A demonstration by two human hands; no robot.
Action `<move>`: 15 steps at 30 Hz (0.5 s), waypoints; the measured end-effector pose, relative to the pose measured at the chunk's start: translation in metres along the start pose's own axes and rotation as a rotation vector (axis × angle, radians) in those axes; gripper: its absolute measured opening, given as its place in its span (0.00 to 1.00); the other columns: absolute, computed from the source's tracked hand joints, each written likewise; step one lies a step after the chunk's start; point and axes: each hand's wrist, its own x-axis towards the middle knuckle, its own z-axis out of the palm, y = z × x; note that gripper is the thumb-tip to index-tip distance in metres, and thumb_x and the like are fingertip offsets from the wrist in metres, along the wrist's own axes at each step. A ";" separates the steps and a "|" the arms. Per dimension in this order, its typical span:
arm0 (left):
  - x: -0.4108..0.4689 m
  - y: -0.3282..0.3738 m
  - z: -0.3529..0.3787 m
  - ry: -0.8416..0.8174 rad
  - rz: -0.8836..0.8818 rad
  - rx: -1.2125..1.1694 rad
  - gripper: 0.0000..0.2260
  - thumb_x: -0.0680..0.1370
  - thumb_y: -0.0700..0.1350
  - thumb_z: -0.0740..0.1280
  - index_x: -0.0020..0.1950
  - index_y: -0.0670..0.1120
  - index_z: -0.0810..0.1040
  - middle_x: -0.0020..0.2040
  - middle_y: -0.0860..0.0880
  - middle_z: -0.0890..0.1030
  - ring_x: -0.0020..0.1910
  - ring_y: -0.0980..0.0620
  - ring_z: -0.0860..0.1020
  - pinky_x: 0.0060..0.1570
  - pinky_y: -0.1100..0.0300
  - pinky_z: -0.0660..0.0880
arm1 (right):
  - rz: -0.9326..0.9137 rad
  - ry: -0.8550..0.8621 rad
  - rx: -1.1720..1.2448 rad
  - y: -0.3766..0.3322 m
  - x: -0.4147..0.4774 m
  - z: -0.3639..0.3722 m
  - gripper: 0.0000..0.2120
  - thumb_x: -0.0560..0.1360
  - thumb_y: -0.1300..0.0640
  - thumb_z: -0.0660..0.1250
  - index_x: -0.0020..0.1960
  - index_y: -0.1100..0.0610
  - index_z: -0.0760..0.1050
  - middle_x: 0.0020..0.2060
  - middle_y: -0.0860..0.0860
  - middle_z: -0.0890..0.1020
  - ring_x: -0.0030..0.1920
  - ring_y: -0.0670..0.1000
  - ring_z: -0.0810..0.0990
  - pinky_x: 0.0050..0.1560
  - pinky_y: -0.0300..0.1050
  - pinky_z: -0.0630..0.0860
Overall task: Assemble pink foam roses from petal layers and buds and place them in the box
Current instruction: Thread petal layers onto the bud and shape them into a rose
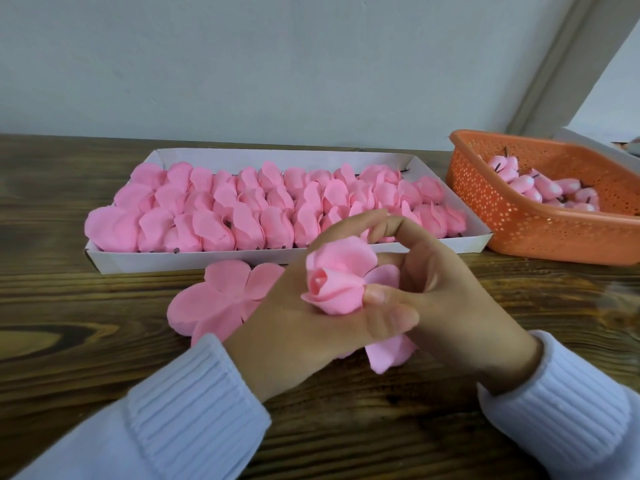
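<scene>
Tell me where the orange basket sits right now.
In the head view the orange basket stands on the wooden table at the far right, just right of the white box, with pink buds inside it.

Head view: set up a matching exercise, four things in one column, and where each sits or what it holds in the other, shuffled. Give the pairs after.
Things
1. white box
2. orange basket
3. flat petal layers
4. half-built rose

Place or content
a. held between the left hand and the right hand
b. holds loose buds
c. holds rows of finished roses
d. lie on the wooden table, in front of the box

Pairs: 1-c, 2-b, 3-d, 4-a
</scene>
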 end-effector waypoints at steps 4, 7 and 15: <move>-0.002 0.004 0.000 -0.082 -0.002 0.013 0.20 0.70 0.47 0.69 0.62 0.53 0.75 0.58 0.41 0.81 0.59 0.59 0.78 0.57 0.69 0.72 | 0.008 -0.126 -0.014 0.001 0.002 -0.003 0.22 0.66 0.63 0.77 0.57 0.62 0.73 0.53 0.65 0.79 0.52 0.60 0.80 0.54 0.50 0.78; -0.002 0.003 0.002 -0.040 0.005 0.174 0.14 0.72 0.55 0.65 0.56 0.59 0.79 0.59 0.60 0.80 0.62 0.67 0.73 0.58 0.75 0.67 | 0.028 -0.100 -0.013 0.003 0.003 -0.007 0.22 0.66 0.69 0.73 0.58 0.60 0.72 0.57 0.62 0.79 0.56 0.61 0.79 0.58 0.53 0.77; -0.001 -0.004 -0.004 0.187 -0.042 0.096 0.22 0.70 0.64 0.64 0.64 0.66 0.72 0.61 0.61 0.79 0.58 0.55 0.79 0.55 0.37 0.76 | -0.008 0.183 -0.219 -0.003 0.002 -0.005 0.13 0.69 0.58 0.70 0.51 0.61 0.76 0.42 0.60 0.85 0.43 0.54 0.84 0.43 0.43 0.81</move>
